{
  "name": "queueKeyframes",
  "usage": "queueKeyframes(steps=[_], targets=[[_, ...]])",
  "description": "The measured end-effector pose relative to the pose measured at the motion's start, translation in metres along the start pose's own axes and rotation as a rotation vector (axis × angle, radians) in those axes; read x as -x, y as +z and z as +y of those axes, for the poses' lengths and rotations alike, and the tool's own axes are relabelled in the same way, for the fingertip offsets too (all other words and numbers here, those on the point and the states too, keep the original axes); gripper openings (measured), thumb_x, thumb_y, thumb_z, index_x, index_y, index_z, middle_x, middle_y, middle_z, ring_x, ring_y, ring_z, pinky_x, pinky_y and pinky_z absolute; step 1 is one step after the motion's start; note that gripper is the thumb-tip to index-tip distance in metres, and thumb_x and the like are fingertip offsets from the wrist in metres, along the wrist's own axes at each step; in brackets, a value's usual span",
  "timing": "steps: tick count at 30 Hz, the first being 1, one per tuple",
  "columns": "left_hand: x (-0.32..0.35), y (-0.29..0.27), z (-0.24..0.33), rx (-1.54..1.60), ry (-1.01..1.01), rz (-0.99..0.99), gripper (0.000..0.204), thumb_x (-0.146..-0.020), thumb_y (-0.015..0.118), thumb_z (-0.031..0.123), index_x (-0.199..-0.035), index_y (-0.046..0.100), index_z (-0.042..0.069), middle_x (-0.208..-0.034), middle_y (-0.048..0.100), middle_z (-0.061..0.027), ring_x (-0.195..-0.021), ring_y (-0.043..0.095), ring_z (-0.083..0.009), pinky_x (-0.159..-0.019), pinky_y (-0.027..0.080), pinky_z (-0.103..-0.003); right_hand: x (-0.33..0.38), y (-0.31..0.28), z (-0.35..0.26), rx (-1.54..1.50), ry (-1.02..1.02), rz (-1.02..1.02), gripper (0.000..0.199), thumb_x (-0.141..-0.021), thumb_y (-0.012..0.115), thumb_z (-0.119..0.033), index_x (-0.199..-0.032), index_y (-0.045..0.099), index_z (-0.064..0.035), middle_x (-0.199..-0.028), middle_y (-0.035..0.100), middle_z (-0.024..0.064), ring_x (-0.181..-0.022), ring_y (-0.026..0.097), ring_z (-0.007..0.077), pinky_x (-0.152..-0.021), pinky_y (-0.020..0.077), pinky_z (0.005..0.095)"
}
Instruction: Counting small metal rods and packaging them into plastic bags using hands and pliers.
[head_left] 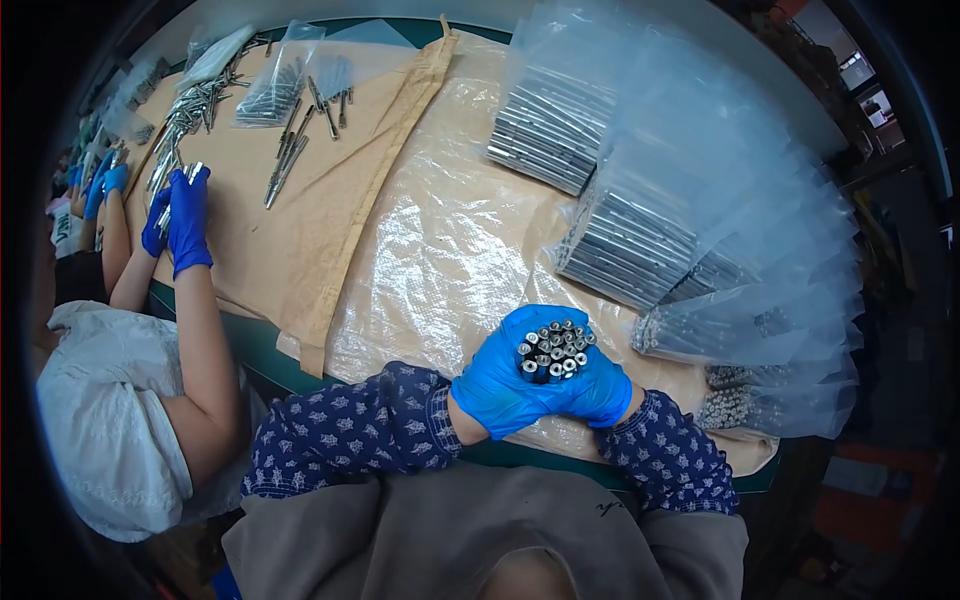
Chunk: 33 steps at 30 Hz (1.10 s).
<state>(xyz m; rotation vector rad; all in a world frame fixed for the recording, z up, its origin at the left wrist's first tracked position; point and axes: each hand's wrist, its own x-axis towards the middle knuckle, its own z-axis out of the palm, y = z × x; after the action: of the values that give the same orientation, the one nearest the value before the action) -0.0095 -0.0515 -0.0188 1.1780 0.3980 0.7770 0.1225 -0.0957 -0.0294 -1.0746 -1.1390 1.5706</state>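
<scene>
Close to my body, a bundle of slim silvery metal rods [555,350] stands with its round, hollow-looking ends facing up. My left hand [495,385], in a blue glove, is wrapped around one side of it. From the other side my right hand [603,388], gloved the same, closes on the same bundle. The lower part of the rods is hidden by my hands. Nearest to my right hand lies a clear plastic bag [690,330] filled with similar rods.
Stacked clear bags of metal rods [630,240] curve along the right side. A shiny woven sheet [430,240] covers the table. At left, a co-worker's dark-blue-gloved hands [187,215] hold rods beside a loose rod pile [190,120]. Another person's gloved hands [108,180] are farther left.
</scene>
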Motion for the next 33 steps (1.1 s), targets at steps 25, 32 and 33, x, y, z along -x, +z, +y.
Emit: queueKeyframes(steps=[25,32,33], targets=[[-0.002,-0.003,0.011,-0.351,0.195,-0.088,0.051,-0.07,0.071,0.013,-0.115,0.049,0.0,-0.114,0.051,-0.0172,-0.101,0.054,-0.028,-0.087,0.045,-0.035,0.007,-0.007,0.006,0.039,-0.043,-0.132,0.07,-0.062,0.081,-0.021,-0.122,0.046,-0.0115,-0.119,0.05,0.0056,-0.108,0.049,0.0187,-0.096,0.0381,0.0325],[-0.005,-0.003,0.011,-0.356,0.171,-0.093,0.052,-0.069,0.071,0.011,-0.116,0.049,0.0,-0.113,0.052,-0.0169,-0.101,0.054,-0.0277,-0.087,0.045,-0.034,0.005,-0.005,-0.001,0.035,-0.038,-0.087,0.068,-0.062,0.081,-0.023,-0.121,0.048,-0.0116,-0.119,0.05,0.0053,-0.11,0.047,0.0191,-0.096,0.0375,0.0319],[-0.006,-0.005,0.011,-0.357,0.209,-0.092,0.053,-0.069,0.072,0.011,-0.116,0.049,0.0,-0.114,0.052,-0.0165,-0.102,0.054,-0.0273,-0.088,0.044,-0.034,0.004,-0.002,-0.003,0.072,-0.057,-0.058,0.068,-0.062,0.081,-0.023,-0.12,0.048,-0.0116,-0.119,0.051,0.0049,-0.109,0.048,0.019,-0.096,0.0383,0.0316]])
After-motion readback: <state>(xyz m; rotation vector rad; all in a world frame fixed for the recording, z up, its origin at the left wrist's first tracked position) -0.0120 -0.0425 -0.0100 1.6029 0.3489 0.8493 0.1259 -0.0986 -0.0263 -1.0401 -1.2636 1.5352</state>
